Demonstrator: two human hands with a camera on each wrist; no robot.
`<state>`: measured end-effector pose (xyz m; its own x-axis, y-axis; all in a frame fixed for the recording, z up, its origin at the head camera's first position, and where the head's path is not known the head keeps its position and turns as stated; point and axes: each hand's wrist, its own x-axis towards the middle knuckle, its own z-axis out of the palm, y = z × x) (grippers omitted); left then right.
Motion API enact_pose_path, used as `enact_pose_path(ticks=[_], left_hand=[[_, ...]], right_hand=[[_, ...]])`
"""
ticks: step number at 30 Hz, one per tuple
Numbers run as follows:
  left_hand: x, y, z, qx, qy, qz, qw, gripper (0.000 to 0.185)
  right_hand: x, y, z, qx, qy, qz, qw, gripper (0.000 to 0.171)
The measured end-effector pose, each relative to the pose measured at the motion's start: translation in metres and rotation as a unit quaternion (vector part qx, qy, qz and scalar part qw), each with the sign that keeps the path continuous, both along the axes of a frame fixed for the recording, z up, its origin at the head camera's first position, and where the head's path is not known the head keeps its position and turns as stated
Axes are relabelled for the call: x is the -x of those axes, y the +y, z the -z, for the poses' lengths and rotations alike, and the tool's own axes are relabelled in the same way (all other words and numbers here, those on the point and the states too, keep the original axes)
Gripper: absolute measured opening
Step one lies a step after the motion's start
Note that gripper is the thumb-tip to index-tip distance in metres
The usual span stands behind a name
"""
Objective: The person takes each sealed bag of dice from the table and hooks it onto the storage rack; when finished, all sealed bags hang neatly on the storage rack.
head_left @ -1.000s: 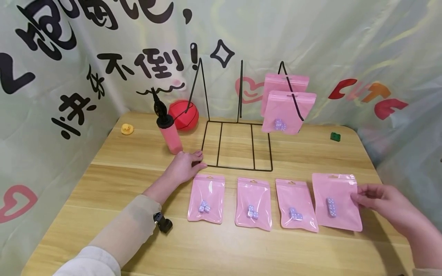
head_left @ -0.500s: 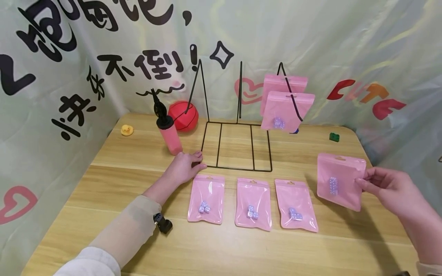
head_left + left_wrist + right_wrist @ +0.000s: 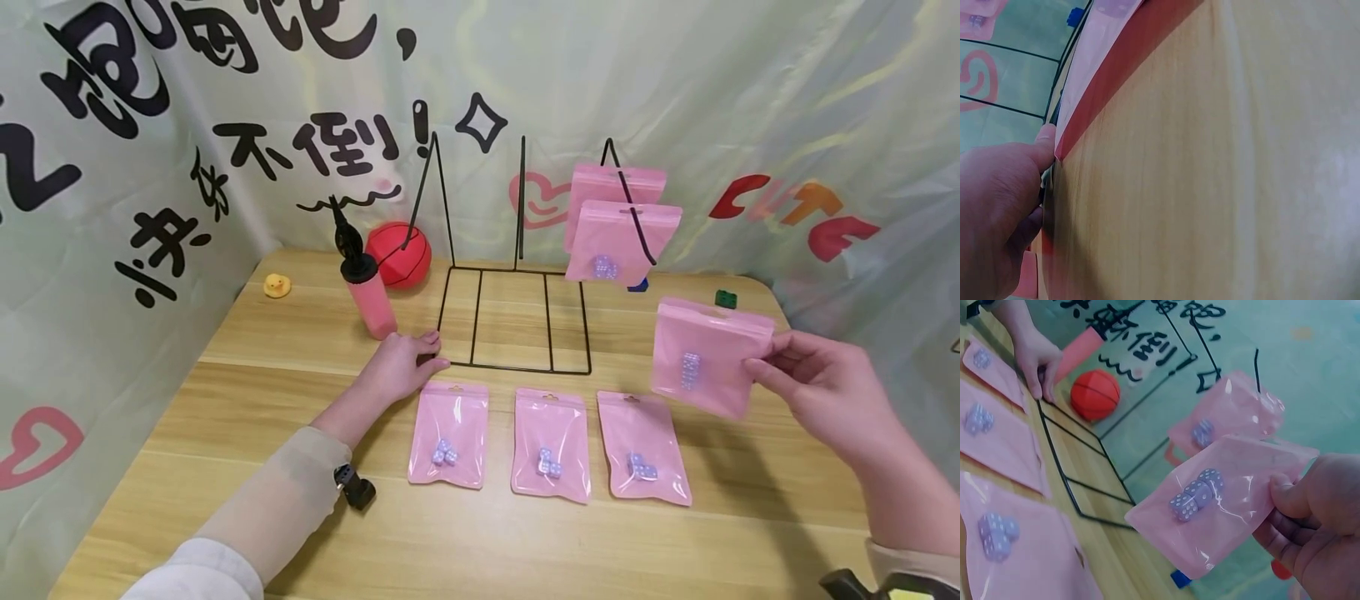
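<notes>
My right hand (image 3: 759, 368) pinches a pink pouch (image 3: 705, 358) by its right edge and holds it in the air, right of the black wire rack (image 3: 513, 365). In the right wrist view the pouch (image 3: 1216, 506) shows three pale dice inside, and my right hand (image 3: 1282, 500) holds its side. My left hand (image 3: 427, 350) lies flat on the rack's front left corner, fingers straight; the left wrist view shows my left hand (image 3: 1035, 162) against the table. Two pouches (image 3: 622, 242) hang on the rack's right hook. Three more pouches (image 3: 448, 433) lie in a row before the rack.
A pink pump bottle (image 3: 369, 292) and a red ball (image 3: 399, 252) stand left of the rack. A yellow duck (image 3: 276, 286) sits far left, a green brick (image 3: 725, 298) far right. Printed cloth walls close in the table (image 3: 247, 400) on three sides.
My right hand has lifted the rightmost pouch off the table and carried it up and left, nearer the rack. My left hand has stayed on the rack's corner.
</notes>
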<state>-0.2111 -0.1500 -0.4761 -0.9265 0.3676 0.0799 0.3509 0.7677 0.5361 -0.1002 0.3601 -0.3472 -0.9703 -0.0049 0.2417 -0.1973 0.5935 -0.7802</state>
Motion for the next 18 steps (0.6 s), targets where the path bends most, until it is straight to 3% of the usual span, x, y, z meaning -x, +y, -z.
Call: enact_pose_path(ticks=[18], left_hand=[[0.000,0.001,-0.001,-0.001,-0.006,0.000,1.0000,0.049]], right_hand=[[0.009,-0.049,-0.018,0.023,0.055,-0.035,0.998,0.014]])
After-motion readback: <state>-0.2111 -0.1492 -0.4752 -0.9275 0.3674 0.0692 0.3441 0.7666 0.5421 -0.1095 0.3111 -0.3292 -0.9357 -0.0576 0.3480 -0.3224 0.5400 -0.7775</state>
